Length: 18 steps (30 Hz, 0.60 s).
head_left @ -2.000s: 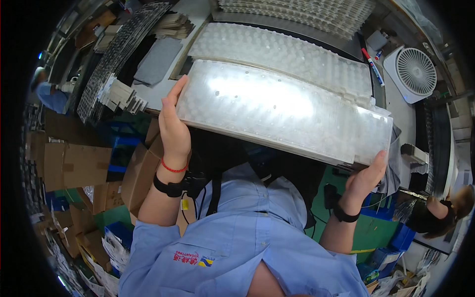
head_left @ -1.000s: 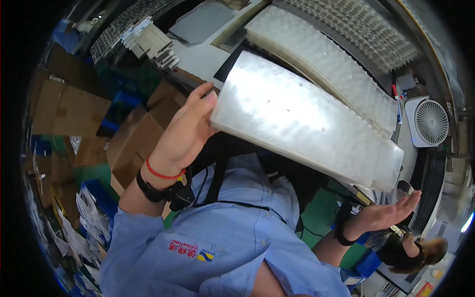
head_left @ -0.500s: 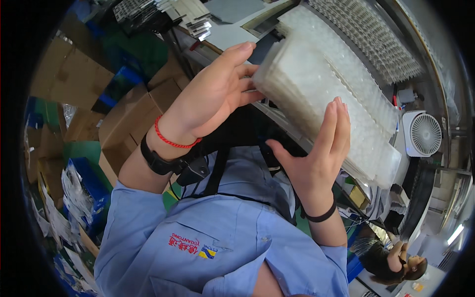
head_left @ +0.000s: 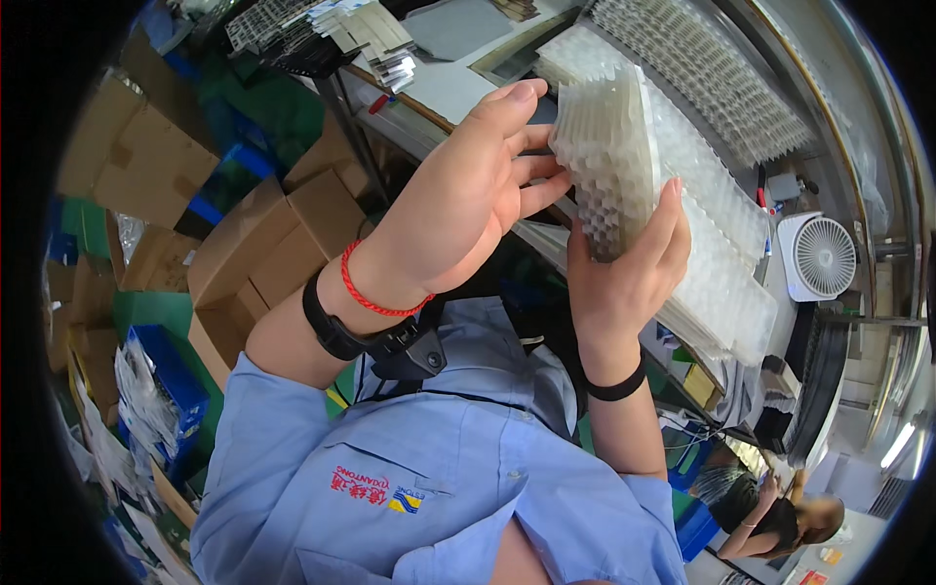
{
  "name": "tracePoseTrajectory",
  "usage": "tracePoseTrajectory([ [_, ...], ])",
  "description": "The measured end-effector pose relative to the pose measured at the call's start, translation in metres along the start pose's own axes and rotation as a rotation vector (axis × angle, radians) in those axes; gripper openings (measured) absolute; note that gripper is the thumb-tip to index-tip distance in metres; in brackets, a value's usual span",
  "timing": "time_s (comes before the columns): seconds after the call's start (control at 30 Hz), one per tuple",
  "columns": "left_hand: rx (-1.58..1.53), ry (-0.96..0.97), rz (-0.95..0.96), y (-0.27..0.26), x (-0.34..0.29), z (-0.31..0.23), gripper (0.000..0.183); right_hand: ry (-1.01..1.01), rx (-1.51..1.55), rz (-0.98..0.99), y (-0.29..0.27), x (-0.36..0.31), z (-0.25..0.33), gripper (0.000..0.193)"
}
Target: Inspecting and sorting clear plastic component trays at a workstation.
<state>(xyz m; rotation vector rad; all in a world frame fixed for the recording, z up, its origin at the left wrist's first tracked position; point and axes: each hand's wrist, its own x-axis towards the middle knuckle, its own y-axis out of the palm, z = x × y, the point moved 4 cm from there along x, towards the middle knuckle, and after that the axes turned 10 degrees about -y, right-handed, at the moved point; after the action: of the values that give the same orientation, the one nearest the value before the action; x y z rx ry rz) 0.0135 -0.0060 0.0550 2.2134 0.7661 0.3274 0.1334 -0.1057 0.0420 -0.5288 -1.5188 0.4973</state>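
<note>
A stack of translucent white plastic trays with rows of bumps (head_left: 606, 161) stands on edge, tilted, over the near side of the bench. My right hand (head_left: 624, 278) grips its lower end, the thumb on the left side and the fingers on the right. My left hand (head_left: 478, 180) is open at the stack's left edge, palm toward it and fingers spread. Its fingertips reach the edge; whether they press on it I cannot tell. Behind the held stack lie more translucent trays (head_left: 717, 263) in long overlapping piles.
A white fan (head_left: 819, 255) stands on the bench at right. Stacked metal strips (head_left: 366, 34) lie at the far left of the bench. Cardboard boxes (head_left: 263, 253) and blue bins (head_left: 161, 390) fill the floor at left. Another person (head_left: 765, 502) sits at lower right.
The stack has turned from lying slanted to standing on edge, its bumpy side now facing me. My right hand has closed on its lower end. My left hand has moved right.
</note>
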Motion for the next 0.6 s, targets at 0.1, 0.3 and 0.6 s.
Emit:
tracePoseTrajectory([
  [0.1,-0.013,0.025,-0.021,0.003,0.003,0.005,0.06,0.029,0.046,-0.026,-0.005,0.004,-0.008,0.092],
  [0.3,0.207,0.136,-0.005,0.01,0.01,0.013,0.057,0.098,0.117,-0.066,-0.013,0.013,-0.019,0.091],
  [0.6,0.528,0.411,-0.046,0.014,0.025,0.028,0.056,0.156,0.206,-0.086,-0.02,0.018,-0.03,0.089],
])
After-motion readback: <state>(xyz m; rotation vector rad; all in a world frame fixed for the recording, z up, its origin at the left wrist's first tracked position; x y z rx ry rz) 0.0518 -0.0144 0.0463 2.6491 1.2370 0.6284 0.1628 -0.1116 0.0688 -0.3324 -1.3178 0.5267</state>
